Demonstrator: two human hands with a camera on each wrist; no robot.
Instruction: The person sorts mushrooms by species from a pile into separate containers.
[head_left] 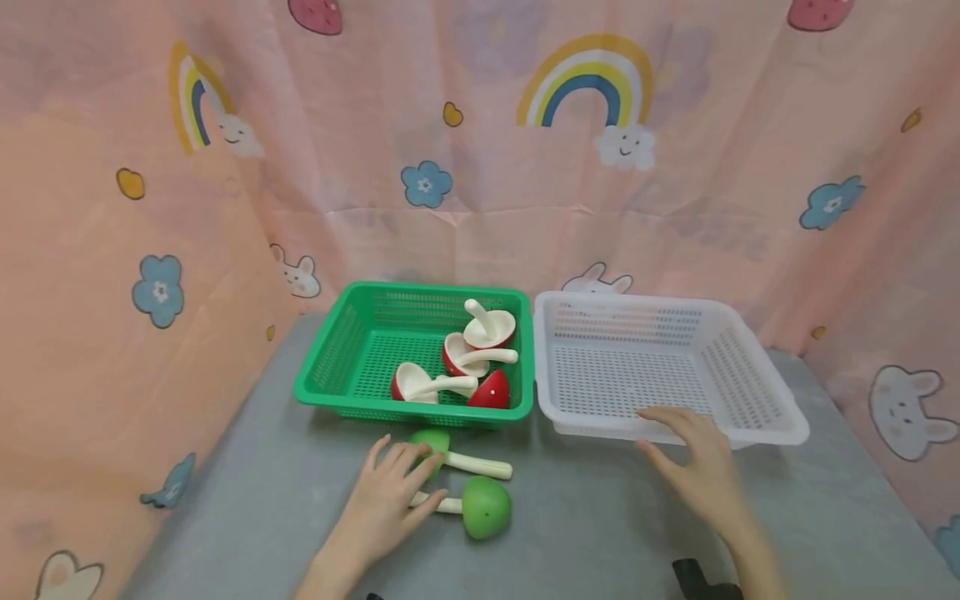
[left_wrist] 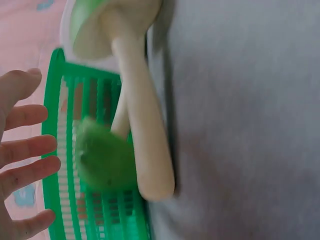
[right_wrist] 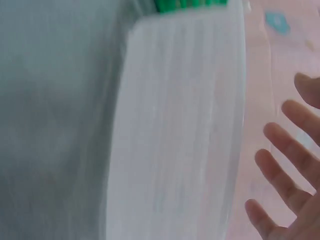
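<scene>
Two green toy mushrooms with pale stems lie on the grey table in front of the green basket point(head_left: 345, 408). The nearer mushroom point(head_left: 487, 508) has its cap to the right; the farther mushroom point(head_left: 480, 466) has its stem to the right. My left hand point(head_left: 382, 504) hovers over their left ends, fingers spread, and partly covers both. In the left wrist view that hand point(left_wrist: 25, 155) holds nothing, apart from the near stem point(left_wrist: 145, 125) and the green cap point(left_wrist: 102, 157). At the front rim of the white basket point(head_left: 783, 429), my right hand point(head_left: 701, 471) is empty with fingers spread.
Inside the green basket, several red-and-white toy mushrooms point(head_left: 491, 392) lie toward the right side. The two baskets stand side by side against a pink printed curtain point(head_left: 480, 242). A black object point(head_left: 701, 579) sits near the right forearm at the front.
</scene>
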